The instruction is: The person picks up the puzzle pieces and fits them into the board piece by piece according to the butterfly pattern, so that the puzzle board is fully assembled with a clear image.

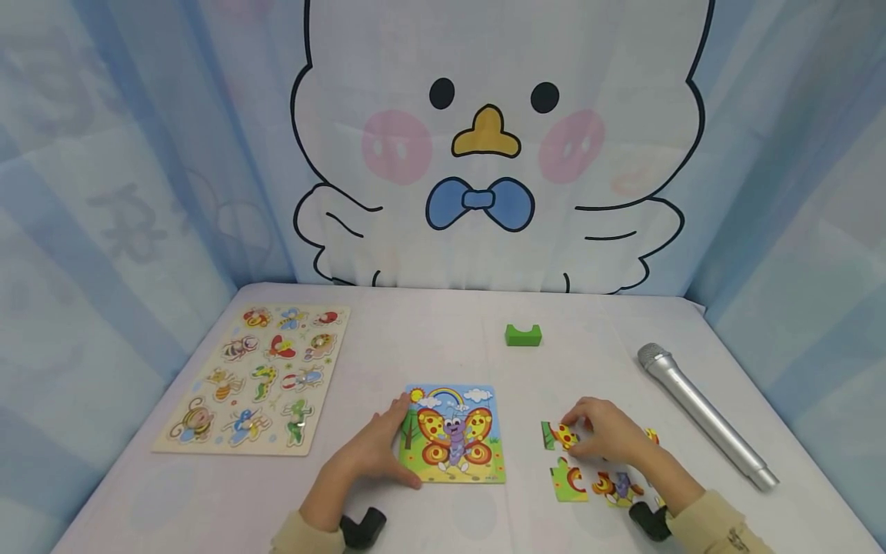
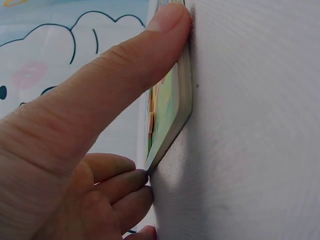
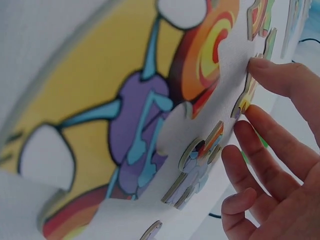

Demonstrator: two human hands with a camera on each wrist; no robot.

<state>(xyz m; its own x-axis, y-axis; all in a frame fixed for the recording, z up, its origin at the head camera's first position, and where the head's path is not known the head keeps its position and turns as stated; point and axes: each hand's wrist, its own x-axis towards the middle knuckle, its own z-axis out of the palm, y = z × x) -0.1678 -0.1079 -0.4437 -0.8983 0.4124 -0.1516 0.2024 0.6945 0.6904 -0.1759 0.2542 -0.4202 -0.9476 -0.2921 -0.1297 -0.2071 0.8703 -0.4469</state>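
A square butterfly puzzle board (image 1: 453, 432) lies flat on the table, its printed picture facing up. My left hand (image 1: 365, 454) rests against its left side, the thumb along the near edge and the fingers at the left edge. In the left wrist view, the thumb (image 2: 170, 20) touches the board's thick edge (image 2: 184, 85). To the right, my right hand (image 1: 607, 432) pinches a red and yellow puzzle piece (image 1: 565, 437) between thumb and index finger, low over the table. The right wrist view shows that piece (image 3: 246, 95) edge-on between the fingertips.
More loose pieces lie around the right hand, among them a green one (image 1: 569, 482) and a purple one (image 1: 619, 488). A silver microphone (image 1: 709, 419) lies farther right. A green notched block (image 1: 523, 336) sits at the back, and an insect peg board (image 1: 259, 377) lies at left.
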